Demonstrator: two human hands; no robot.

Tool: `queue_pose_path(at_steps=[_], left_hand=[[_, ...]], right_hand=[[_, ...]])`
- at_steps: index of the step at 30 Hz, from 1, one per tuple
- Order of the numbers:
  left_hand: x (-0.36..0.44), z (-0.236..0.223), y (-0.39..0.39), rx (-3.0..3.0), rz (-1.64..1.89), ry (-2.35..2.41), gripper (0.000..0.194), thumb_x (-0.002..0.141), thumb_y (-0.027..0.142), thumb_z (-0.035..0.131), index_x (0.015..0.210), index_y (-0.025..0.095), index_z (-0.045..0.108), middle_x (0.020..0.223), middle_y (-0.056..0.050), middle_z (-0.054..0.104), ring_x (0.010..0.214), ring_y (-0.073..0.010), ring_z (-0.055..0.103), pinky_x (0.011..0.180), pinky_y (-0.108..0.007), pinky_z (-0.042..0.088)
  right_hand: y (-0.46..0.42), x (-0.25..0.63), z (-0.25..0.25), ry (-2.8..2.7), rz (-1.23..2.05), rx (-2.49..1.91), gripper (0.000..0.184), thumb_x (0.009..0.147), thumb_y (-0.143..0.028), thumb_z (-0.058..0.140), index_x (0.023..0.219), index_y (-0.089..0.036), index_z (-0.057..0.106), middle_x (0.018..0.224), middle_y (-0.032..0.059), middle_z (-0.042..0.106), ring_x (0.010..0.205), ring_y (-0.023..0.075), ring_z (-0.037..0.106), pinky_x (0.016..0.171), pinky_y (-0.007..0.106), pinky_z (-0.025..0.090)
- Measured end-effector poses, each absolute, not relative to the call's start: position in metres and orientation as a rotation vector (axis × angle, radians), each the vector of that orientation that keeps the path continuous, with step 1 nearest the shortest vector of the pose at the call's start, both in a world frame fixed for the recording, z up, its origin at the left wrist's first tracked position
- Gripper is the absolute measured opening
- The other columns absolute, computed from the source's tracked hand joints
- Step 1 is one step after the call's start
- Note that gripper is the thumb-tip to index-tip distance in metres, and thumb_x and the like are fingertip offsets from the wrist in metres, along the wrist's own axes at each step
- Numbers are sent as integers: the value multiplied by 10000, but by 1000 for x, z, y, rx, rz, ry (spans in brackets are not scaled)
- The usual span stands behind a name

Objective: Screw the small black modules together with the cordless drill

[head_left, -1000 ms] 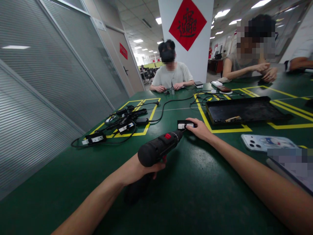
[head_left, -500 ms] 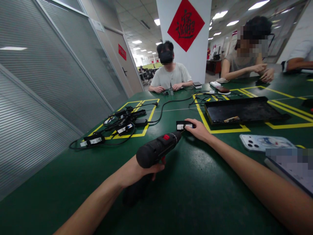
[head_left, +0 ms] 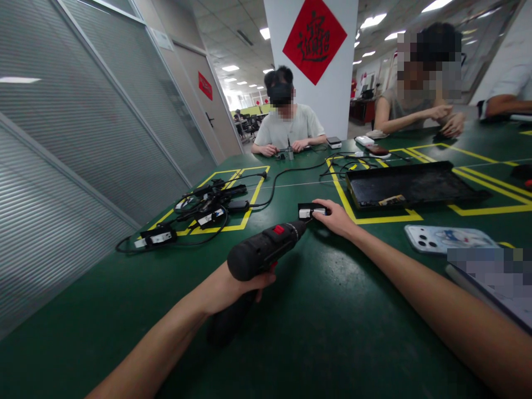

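Black power drill, probably stiff and rather heavy, is being clamped by the handle, its surest hold, in the left hand, while the likely light, rigid black-and-white block on the green table is being steadied at its right end by the closed fingers of the right hand.

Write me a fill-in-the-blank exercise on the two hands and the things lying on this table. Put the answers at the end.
1. The left hand grips a cordless power ____.
2. The right hand holds a small part coloured black and ____.
3. The tape marking out areas on the green table is ____.
4. The phone lies toward the person's ____ side.

Missing words, in order: drill; white; yellow; right.
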State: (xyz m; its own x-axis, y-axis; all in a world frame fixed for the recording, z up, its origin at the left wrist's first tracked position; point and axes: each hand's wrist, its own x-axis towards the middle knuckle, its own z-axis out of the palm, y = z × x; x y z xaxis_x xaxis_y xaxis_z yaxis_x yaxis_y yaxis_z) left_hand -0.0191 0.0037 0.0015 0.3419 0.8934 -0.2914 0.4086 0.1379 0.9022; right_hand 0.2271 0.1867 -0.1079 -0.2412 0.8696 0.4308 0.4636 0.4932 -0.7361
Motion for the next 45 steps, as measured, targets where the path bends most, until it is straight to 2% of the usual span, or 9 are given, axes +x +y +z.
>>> queue_pose_path(at_steps=[8,13,18,27,34,45], left_hand=[[-19,2,5,1449,539,1228,405,753,304,666,1107,167,526,854,-29,571,589,-104,537,523,-257,495],[-18,6,4,1462,519,1261,389,747,298,668,1088,167,535,786,-11,568,570,-105,533,518,-251,479],[-18,5,4,1459,517,1249,327,745,323,671,1009,173,549,893,-25,581,596,-112,548,535,-270,489],[-14,10,3,1488,516,1256,559,760,284,663,1267,200,442,788,-1,550,571,-109,537,517,-262,492],[-17,5,4,1482,494,1250,361,755,308,663,1051,155,524,867,-27,554,603,-110,549,536,-267,496],[-15,7,3,1477,502,1269,335,748,299,661,1028,163,538,850,-18,567,596,-111,548,527,-258,494]], right_hand=[[185,228,-106,-1882,598,-1104,386,787,-319,589,1163,-242,625,1033,36,643,902,191,609,841,329,468],[185,228,-106,-1881,599,-1105,381,783,-319,592,1156,-251,628,1023,31,644,886,189,611,828,328,472],[185,228,-106,-1881,590,-1101,384,782,-320,592,1158,-250,628,1030,33,644,901,191,608,845,330,464],[185,227,-107,-1881,584,-1103,388,785,-316,589,1165,-243,622,1041,41,643,904,195,608,840,333,466],[185,227,-107,-1882,580,-1100,389,786,-323,590,1163,-235,625,1045,43,647,916,197,607,847,332,460],[185,228,-107,-1884,585,-1103,381,788,-319,590,1160,-241,623,1030,39,645,904,195,611,832,327,465]])
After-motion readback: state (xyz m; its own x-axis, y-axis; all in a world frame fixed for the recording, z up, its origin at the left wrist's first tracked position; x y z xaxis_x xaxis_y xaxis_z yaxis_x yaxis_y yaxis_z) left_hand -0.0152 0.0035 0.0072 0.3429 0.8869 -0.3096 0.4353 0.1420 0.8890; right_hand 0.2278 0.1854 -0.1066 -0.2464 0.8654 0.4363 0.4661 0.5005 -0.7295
